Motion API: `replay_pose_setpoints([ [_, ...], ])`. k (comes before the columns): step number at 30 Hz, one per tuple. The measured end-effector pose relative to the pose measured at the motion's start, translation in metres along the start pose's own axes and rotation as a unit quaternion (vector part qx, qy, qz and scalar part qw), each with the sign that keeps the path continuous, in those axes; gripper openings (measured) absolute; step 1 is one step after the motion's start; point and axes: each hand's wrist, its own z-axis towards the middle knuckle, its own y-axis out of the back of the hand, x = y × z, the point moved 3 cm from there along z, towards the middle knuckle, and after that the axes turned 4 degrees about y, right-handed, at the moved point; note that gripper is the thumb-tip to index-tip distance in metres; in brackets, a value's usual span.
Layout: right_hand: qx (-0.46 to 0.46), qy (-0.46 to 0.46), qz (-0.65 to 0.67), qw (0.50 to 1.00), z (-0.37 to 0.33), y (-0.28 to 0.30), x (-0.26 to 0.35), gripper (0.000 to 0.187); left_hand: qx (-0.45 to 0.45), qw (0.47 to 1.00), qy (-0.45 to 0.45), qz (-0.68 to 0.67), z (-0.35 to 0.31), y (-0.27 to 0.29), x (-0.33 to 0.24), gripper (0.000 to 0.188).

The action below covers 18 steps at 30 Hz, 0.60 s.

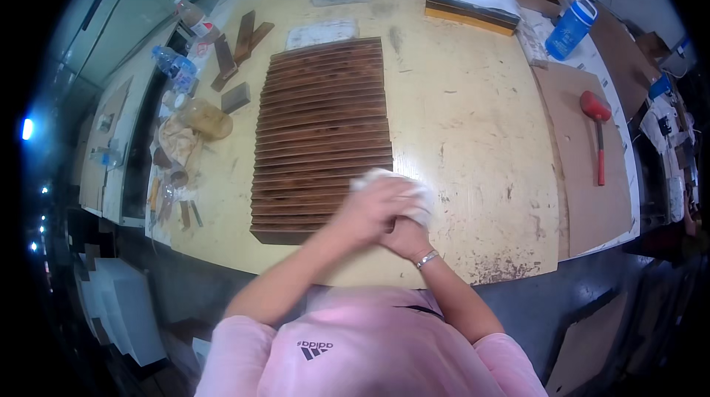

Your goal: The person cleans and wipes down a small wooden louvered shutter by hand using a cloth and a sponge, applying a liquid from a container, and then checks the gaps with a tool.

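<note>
Toward the left of the frame I have a jar of yellowish liquid (pixel 211 119). Dark wood strips (pixel 322 131) lie side by side at centre. At their lower right corner, the person's left hand (pixel 375 208) has its fingers bent around a bunched white cloth (pixel 423 206). The right hand (pixel 406 238) meets it; I can't tell its finger opening or grip. Far right, I see a red mallet (pixel 596 107) on cardboard (pixel 580 208).
</note>
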Motion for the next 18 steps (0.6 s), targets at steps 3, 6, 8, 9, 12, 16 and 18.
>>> replay_pose_setpoints([
  [3,-0.068,-0.002,0.047,0.997,0.018,0.006,0.026,0.127,-0.062,0.994,0.066,0.068,-0.070,0.058,0.060,0.043],
  [6,-0.076,-0.006,0.020,0.997,0.006,0.013,0.018,0.135,-0.173,0.939,0.293,0.048,-0.170,0.093,0.133,0.028],
  [8,-0.078,-0.008,0.020,0.997,0.009,0.012,0.021,0.133,-0.206,0.954,0.217,0.007,-0.142,0.091,0.100,0.030],
  [9,-0.073,-0.007,0.013,0.997,0.007,0.013,0.020,0.133,-0.229,0.956,0.180,-0.021,-0.121,0.072,0.078,0.032],
  [12,-0.057,-0.014,0.029,0.998,0.005,-0.001,0.008,0.125,-0.077,0.996,0.050,0.006,-0.038,-0.004,-0.035,0.031],
  [16,-0.064,-0.008,0.028,0.998,0.006,0.013,0.016,0.126,-0.135,0.990,0.031,-0.036,-0.072,-0.004,0.005,0.023],
  [18,-0.083,0.003,0.003,0.997,0.007,0.016,0.019,0.130,-0.151,0.984,0.094,0.000,-0.108,0.032,0.035,0.023],
])
